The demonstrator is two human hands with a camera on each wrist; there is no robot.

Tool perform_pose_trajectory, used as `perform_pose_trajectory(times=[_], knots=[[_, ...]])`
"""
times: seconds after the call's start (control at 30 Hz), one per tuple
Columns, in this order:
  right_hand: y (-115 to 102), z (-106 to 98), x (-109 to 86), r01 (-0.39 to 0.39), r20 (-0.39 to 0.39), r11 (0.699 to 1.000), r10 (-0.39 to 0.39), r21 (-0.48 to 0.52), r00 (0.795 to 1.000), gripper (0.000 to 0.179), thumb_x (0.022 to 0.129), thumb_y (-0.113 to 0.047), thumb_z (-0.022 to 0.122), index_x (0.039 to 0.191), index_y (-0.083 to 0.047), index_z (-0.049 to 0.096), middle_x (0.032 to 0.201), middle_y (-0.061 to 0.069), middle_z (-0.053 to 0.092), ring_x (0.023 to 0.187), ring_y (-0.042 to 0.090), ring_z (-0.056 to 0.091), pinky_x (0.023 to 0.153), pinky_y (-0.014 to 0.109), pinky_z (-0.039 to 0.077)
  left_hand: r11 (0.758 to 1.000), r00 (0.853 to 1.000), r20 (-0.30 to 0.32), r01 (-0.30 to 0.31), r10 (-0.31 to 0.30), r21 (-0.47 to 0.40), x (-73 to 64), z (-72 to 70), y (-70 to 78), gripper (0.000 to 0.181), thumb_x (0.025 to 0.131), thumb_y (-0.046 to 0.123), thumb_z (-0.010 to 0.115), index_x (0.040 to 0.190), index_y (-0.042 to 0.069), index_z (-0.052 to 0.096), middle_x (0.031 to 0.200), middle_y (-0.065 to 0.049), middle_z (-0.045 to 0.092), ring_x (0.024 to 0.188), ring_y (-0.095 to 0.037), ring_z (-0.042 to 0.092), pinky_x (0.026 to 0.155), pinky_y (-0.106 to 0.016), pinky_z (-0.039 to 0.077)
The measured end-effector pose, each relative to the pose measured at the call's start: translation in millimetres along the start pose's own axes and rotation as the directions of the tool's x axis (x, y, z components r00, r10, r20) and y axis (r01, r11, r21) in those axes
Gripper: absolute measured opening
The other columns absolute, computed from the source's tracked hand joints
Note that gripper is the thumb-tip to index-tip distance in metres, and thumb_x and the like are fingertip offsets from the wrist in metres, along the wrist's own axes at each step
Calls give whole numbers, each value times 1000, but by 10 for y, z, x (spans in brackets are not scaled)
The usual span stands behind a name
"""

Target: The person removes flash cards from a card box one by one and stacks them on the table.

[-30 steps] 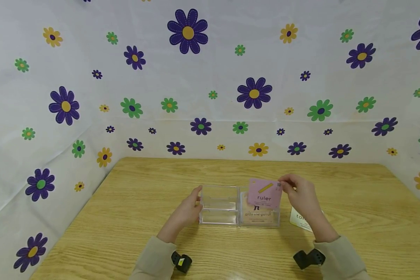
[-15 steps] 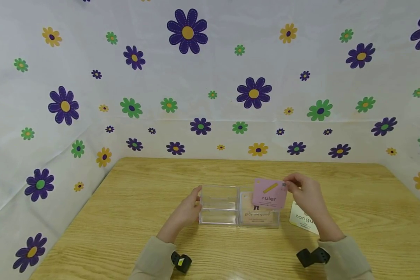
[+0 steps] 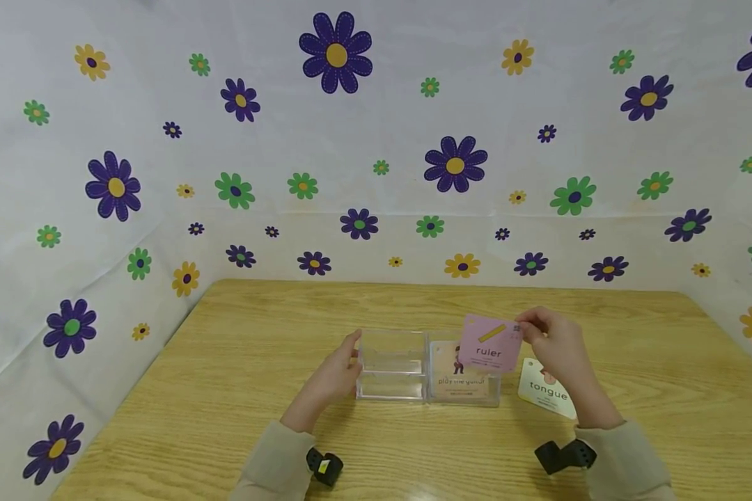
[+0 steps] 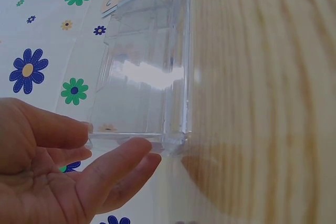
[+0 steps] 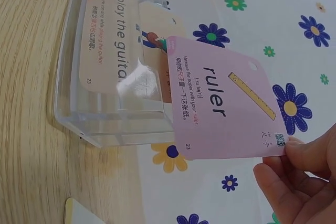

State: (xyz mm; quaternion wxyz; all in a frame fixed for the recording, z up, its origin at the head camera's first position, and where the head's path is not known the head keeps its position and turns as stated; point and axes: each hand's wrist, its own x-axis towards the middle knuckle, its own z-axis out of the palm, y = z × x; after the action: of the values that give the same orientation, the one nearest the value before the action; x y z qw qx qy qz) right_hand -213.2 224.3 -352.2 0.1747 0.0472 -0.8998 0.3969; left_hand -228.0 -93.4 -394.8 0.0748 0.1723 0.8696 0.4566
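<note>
In the head view my left hand [image 3: 332, 379] rests its fingertips against the left end of a clear plastic card holder [image 3: 391, 365]; the left wrist view shows the fingers fairly straight there. My right hand [image 3: 554, 341] pinches a pink "ruler" flashcard [image 3: 490, 344] by its upper right corner, between thumb and fingers. That card hangs tilted over the holder's right section and partly covers the "play the guitar" flashcard [image 3: 451, 386] standing inside. Only clear plastic shows in the left section. In the right wrist view the ruler card [image 5: 226, 129] overlaps the holder's edge.
A pale "tongue" flashcard [image 3: 542, 393] lies on the wooden table [image 3: 276, 320] right of the holder, under my right forearm. White cloth walls [image 3: 376, 125] with printed flowers rise at the back and sides.
My right hand has moved a little to the right with the ruler flashcard, uncovering more of the guitar card and the tongue card. My left hand stays at the holder.
</note>
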Motion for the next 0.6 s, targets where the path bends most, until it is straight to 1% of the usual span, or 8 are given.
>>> perform_pose_trajectory(times=[0.1, 0.17, 0.27, 0.33, 0.37, 0.47, 0.57, 0.6], knots=[[63, 12, 15, 4, -11, 1000, -4, 11, 1000, 10, 85, 3, 50, 87, 5, 60, 79, 15, 60, 71, 24, 56, 59, 31, 46, 1000, 1000, 3, 18, -18, -15, -2, 3, -1, 53, 89, -7, 39, 137, -7, 15, 121, -36, 37, 93, -41, 52, 59, -33, 48], [86, 9, 20, 5, -10, 1000, -5, 10, 1000, 10, 85, 3, 50, 87, 5, 60, 79, 15, 60, 71, 25, 57, 60, 33, 47, 999, 1000, 5, 23, -23, -26, -5, 5, 1, 53, 89, -7, 39, 137, -7, 15, 121, -36, 36, 98, -43, 50, 62, -35, 49], [188, 16, 49, 0, 4, 1000, 0, 10, 1000, 11, 85, 2, 50, 89, 4, 60, 82, 15, 60, 72, 25, 57, 59, 36, 48, 999, 1000, 4, 21, -20, -34, -3, 6, 1, 53, 89, -7, 39, 137, -7, 15, 121, -36, 36, 97, -43, 50, 62, -36, 50], [405, 69, 107, -5, -1, 1000, 5, 15, 1000, 11, 86, -1, 50, 90, 0, 61, 82, 12, 60, 72, 22, 57, 53, 35, 48, 999, 1000, 3, 17, -17, -27, -2, 8, -3, 53, 89, -7, 39, 137, -7, 16, 121, -36, 36, 92, -41, 53, 61, -36, 50], [527, 87, 141, 4, 6, 999, -4, 40, 1000, 11, 87, -2, 50, 91, 0, 61, 82, 12, 60, 71, 22, 57, 52, 35, 48, 1000, 1000, 3, 15, -15, -23, -1, 7, -5, 53, 89, -7, 39, 137, -6, 16, 121, -36, 37, 90, -39, 54, 60, -35, 50], [993, 213, 261, 0, -17, 1000, 0, 15, 1000, 9, 88, -7, 52, 90, -10, 61, 81, 5, 59, 70, 15, 57, 49, 28, 48, 1000, 1000, 5, 19, -19, -15, 1, 5, -9, 53, 89, -7, 39, 137, -6, 16, 121, -36, 37, 85, -37, 56, 60, -34, 50], [1280, 276, 331, 15, -16, 1000, -16, -14, 1000, 11, 90, -10, 50, 92, -12, 60, 84, 4, 59, 72, 16, 58, 57, 22, 49, 999, 1000, 11, 27, -27, -18, 6, 3, -9, 53, 90, -6, 39, 137, -5, 15, 122, -36, 36, 89, -38, 55, 61, -34, 50], [1354, 304, 346, 9, -27, 999, -10, -45, 1000, 11, 90, -10, 49, 92, -14, 60, 85, 1, 59, 73, 15, 58, 58, 21, 49, 999, 999, 11, 34, -33, -22, 7, 2, -7, 54, 90, -6, 39, 138, -5, 14, 122, -36, 36, 90, -38, 54, 61, -34, 50]])
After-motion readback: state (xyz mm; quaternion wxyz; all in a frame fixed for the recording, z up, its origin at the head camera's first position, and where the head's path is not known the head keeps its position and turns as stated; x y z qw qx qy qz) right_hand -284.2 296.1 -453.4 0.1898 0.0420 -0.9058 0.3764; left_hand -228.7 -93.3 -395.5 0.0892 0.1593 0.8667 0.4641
